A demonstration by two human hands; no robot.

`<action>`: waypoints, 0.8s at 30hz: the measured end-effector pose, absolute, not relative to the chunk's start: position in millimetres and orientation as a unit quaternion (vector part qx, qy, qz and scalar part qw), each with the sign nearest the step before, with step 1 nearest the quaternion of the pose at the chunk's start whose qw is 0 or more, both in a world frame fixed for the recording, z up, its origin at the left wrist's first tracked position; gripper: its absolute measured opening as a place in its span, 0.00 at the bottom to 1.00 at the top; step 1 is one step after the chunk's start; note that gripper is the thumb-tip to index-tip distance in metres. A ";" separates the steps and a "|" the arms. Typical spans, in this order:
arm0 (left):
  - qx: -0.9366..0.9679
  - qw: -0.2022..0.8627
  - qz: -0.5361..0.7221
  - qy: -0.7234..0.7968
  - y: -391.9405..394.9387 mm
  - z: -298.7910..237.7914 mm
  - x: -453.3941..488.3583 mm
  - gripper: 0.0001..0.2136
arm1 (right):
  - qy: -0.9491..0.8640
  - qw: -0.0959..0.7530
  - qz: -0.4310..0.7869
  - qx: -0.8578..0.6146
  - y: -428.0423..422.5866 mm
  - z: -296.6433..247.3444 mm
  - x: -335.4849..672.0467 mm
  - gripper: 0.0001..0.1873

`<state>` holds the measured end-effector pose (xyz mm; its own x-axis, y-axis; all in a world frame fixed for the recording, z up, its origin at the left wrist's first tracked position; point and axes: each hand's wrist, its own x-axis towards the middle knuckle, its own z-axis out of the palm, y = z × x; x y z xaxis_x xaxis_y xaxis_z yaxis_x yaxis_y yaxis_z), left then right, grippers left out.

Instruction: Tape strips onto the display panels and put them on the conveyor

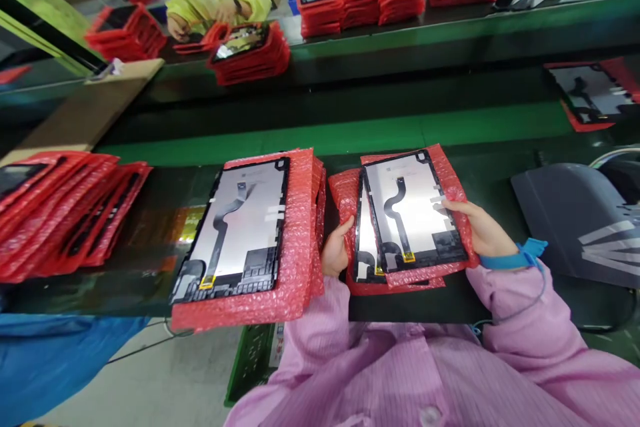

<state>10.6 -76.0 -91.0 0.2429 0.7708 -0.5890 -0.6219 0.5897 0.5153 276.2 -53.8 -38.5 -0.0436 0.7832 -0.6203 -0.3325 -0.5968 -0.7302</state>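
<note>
Bright, even overhead light on your view.
Glare off the far panel (239, 42); the edges bend and soften.

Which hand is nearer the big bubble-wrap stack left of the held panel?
Left. The left hand, gripping the held panel at its left edge, lies right beside the bubble-wrap stack; the right hand grips the panel's opposite, right edge.

A dark glossy tabletop (155, 230) carries fanned red bubble-wrap pouches (65, 213) at left, a larger red bubble-wrap stack (300, 240) centrally, a smaller red bubble-wrap stack (344, 192) just beside it, and a grey sheet (560, 213) at right.
</note>
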 end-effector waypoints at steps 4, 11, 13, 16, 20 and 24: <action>0.099 0.808 0.414 0.408 -74.7 -91.6 11.6 0.23 | -0.208 0.381 0.704 -0.563 -45.6 -34.0 272.9 0.12; 0.130 0.805 0.434 0.383 -69.8 -88.5 17.8 0.25 | -0.264 0.418 0.632 -0.597 -40.9 -41.0 265.1 0.18; 0.123 0.816 0.421 0.375 -66.3 -88.4 19.7 0.25 | -0.261 0.415 0.642 -0.589 -36.9 -42.9 268.8 0.18; 0.104 0.844 0.387 0.355 -58.6 -89.3 22.0 0.27 | -0.253 0.418 0.656 -0.575 -30.3 -44.1 274.2 0.17; 0.084 0.847 0.392 0.348 -48.2 -92.2 23.6 0.27 | -0.258 0.432 0.665 -0.552 -25.9 -49.0 273.1 0.17; 0.065 0.816 0.422 0.389 -45.0 -93.8 22.7 0.18 | -0.347 0.444 0.580 -0.588 -29.2 -59.9 265.6 0.23</action>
